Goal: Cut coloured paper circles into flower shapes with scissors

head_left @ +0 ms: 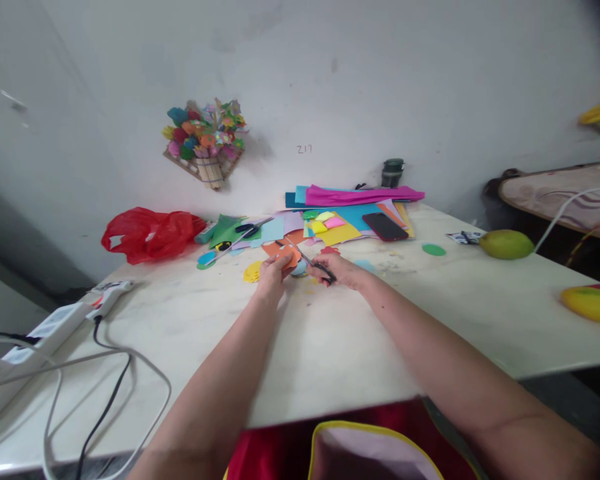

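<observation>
With the clock face centred between your hands and twelve towards the wall, your left hand (pixel 275 272) pinches orange paper (pixel 292 255) between thumb and fingers, just to the nine o'clock side of centre. Your right hand (pixel 344 272), towards three, is curled closed around the dark handles of a pair of scissors (pixel 324 271). Their blades point towards ten, right by the orange paper; you cannot tell from here whether they bite into it.

Beside your left hand, at nine, yellow paper pieces (pixel 253 271) lie on the white table (pixel 300 360). Between ten and eleven, a second, dark-handled pair (pixel 249 230) rests near green sheets (pixel 224 228). A crumpled red plastic bag (pixel 153 235) sits between nine and ten.

At two, a phone (pixel 386 227) lies screen up on coloured sheets, with yellow paper (pixel 341 230) nearer one. Beyond that, a bright pink sheet (pixel 363 195) lies across blue ones, and a dark jar (pixel 393 173) stands between one and two. At three you have a green disc (pixel 433 249), then a greenish-yellow fruit (pixel 507 245); a yellower fruit (pixel 593 305) lies between three and four. Between eight and nine is a white power strip (pixel 60 323) with cables. A colourful flower decoration (pixel 205 137) hangs on the wall at eleven.
</observation>
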Available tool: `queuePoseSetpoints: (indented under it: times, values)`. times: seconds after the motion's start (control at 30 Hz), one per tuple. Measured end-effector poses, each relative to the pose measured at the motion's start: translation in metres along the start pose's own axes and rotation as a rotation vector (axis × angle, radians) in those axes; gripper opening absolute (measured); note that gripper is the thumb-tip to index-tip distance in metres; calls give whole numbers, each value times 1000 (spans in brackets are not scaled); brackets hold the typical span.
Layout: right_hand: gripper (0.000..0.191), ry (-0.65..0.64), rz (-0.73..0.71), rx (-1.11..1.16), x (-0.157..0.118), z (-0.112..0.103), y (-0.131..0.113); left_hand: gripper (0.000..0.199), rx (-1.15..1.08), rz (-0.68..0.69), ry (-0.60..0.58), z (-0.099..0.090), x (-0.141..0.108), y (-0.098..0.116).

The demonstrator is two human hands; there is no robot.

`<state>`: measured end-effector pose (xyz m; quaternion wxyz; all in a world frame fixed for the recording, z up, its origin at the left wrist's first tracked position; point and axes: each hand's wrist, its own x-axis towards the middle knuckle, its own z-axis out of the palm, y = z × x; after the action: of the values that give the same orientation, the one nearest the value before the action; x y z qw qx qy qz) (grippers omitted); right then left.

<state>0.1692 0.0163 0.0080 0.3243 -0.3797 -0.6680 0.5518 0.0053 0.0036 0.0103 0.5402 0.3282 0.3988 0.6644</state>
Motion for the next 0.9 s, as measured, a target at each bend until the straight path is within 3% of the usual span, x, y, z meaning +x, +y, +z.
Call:
queuePoseSetpoints:
  times: [0.53,0.9]
  values:
    - [31,102,36,72,-10,18,-18,25,-60,-5,156,11,-4,-10]
    - [30,180,9,130,-8,28,-17,18,-102,10,171,18,-12,-15]
